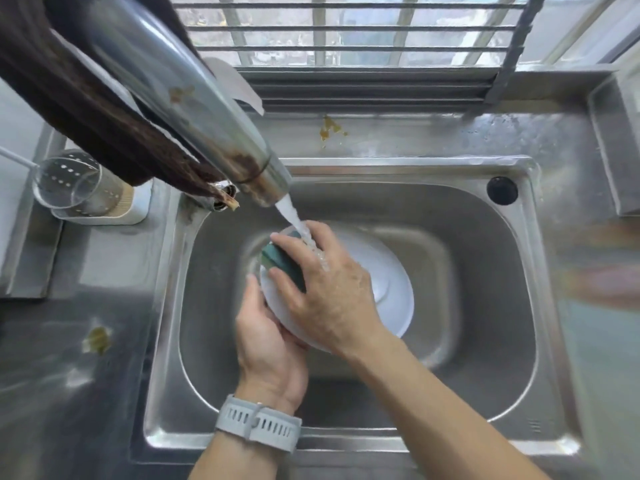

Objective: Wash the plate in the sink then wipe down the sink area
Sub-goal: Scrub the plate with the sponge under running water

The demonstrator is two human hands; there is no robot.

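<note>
A white plate (391,289) is held tilted over the steel sink (485,271). My left hand (266,337), with a grey watch on the wrist, grips the plate's lower left rim from below. My right hand (325,289) presses a green sponge (280,261) against the plate's upper left part. Water runs from the steel tap (194,109) onto the back of my right hand and the plate. Much of the plate is hidden under my right hand.
A yellow-brown stain (330,128) marks the ledge behind the sink, and another stain (98,339) lies on the left counter. A clear perforated cutlery holder (76,183) stands at the left. A dark cloth (86,109) hangs over the tap. A black overflow hole (502,190) sits at the sink's far right.
</note>
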